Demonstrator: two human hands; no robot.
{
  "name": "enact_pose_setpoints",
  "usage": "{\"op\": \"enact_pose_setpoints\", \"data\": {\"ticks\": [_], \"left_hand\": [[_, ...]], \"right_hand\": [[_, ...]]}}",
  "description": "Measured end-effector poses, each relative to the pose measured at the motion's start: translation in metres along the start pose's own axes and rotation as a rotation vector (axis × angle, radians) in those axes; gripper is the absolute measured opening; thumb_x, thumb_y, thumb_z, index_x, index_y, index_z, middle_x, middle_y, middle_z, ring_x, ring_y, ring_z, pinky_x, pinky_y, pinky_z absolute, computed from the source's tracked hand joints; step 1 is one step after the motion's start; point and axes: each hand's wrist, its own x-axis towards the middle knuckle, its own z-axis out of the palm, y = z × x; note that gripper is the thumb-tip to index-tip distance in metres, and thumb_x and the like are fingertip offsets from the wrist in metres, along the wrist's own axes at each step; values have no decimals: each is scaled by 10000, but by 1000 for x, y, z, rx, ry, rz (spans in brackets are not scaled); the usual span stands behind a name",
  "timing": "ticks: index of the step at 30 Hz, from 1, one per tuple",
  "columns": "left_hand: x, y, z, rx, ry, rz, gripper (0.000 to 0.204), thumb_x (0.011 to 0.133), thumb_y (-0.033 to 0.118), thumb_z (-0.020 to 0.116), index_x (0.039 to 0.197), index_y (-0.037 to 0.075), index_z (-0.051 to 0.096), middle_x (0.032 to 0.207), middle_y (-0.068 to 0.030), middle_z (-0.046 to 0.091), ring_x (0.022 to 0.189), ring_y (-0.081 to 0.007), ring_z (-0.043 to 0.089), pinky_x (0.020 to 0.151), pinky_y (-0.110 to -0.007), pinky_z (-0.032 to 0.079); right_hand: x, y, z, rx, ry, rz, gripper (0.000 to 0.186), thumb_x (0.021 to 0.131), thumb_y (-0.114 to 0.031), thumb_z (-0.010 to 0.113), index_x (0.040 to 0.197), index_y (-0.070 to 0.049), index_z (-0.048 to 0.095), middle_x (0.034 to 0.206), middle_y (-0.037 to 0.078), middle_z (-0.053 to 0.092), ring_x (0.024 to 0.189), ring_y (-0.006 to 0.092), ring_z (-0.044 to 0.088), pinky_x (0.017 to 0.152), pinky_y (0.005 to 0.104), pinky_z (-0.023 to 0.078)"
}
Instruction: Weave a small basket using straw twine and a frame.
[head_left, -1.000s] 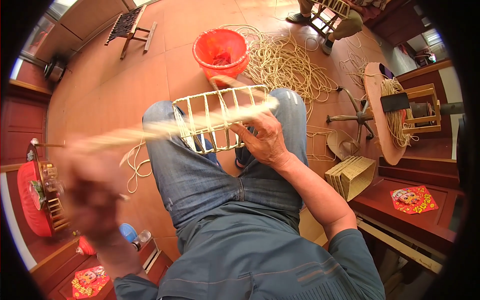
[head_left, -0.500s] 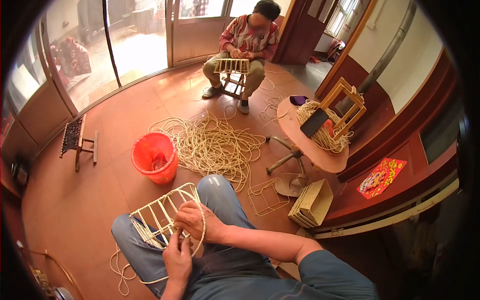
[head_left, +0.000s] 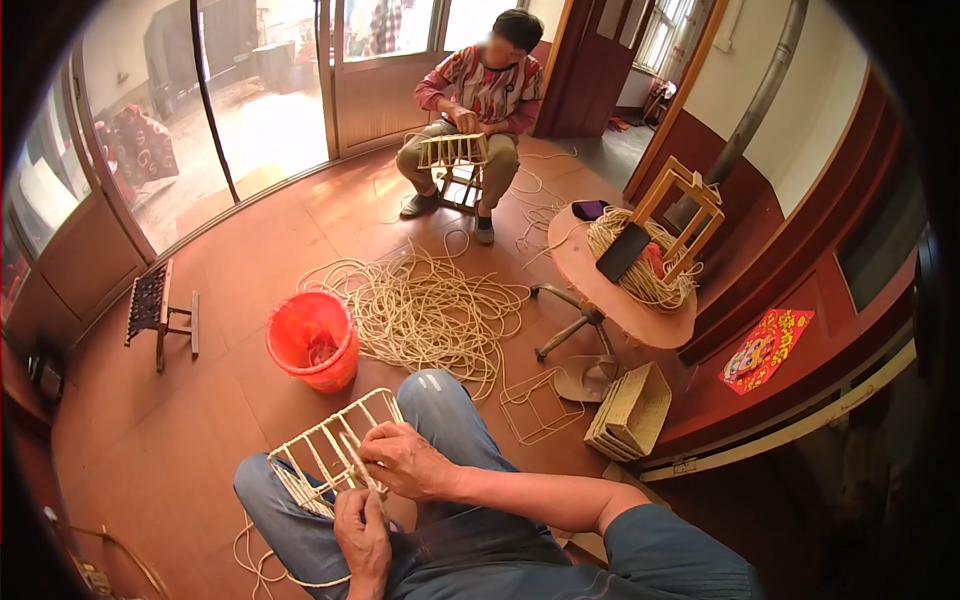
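A half-woven basket frame [head_left: 318, 437], its bars wrapped in pale twisted cord, rests tilted across my lap. Its near corner lies beside my left hand [head_left: 361, 530], whose fingers are pinched together. A short stretch of pale cord [head_left: 356, 462] runs between the two hands along the frame's near right side. Closed fingers of my right hand [head_left: 408, 462] grip that cord, knuckles up, just above the left. The exact pinch points are partly hidden by my fingers. A loose tail of cord [head_left: 318, 582] trails over my left thigh to the floor.
A red bucket [head_left: 312, 345] and a big heap of cord [head_left: 425, 315] lie ahead. Stacked woven baskets [head_left: 630, 412] and a bare wire frame [head_left: 541, 408] sit right, below a round table [head_left: 575, 262]. A person [head_left: 470, 125] works on another frame. A low stool [head_left: 160, 315] stands left.
The large cord loop beside my right hand is drawn in and no longer arches over the wrist. The right hand sits slightly farther from the left. The whole view has shifted a little.
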Motion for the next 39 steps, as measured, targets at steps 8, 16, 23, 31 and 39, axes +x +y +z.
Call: {"op": "enact_pose_setpoints", "data": {"ticks": [8, 16, 23, 31, 39], "left_hand": [[13, -7, -115, -519, -125, -244, 294, 1118, 333, 625, 962, 83, 620, 717, -12, 601, 628, -114, 609, 580, -293, 518], [45, 83, -262, -969, 193, 103, 329, 1188, 310, 476, 934, 105, 518, 638, -7, 432, 497, -88, 391, 438, -264, 392], [44, 139, -286, -1122, -57, 227, 252, 1142, 86, 471, 892, 55, 459, 659, -23, 438, 537, -101, 322, 497, -262, 310], [9, 53, -112, -837, -315, -571, 351, 1110, 300, 605, 997, -17, 705, 626, 8, 572, 483, -43, 445, 415, -219, 343], [-13, -3, -16, -455, -256, -575, 363, 1115, 158, 550, 1413, -33, 626, 967, -78, 748, 828, -141, 698, 753, -298, 578]], "right_hand": [[-2, -5, -8, 135, 36, -102, 133, 937, -197, 776, 983, -80, 732, 973, 60, 706, 1135, 265, 659, 1007, 422, 520], [3, -1, -2, 82, 192, -111, 146, 858, -88, 819, 858, -62, 675, 883, 126, 669, 921, 343, 678, 811, 432, 561], [0, -10, 5, 113, 131, 43, 161, 895, -144, 849, 1028, -85, 782, 948, 58, 717, 932, 217, 674, 799, 347, 587], [-1, -6, 6, 28, 114, -57, 128, 901, -131, 850, 1005, -79, 797, 923, 38, 760, 990, 256, 690, 881, 401, 558], [2, -7, 1, -44, 48, -115, 118, 943, -153, 800, 1000, -52, 777, 967, 80, 772, 1058, 319, 689, 955, 424, 550]]}}
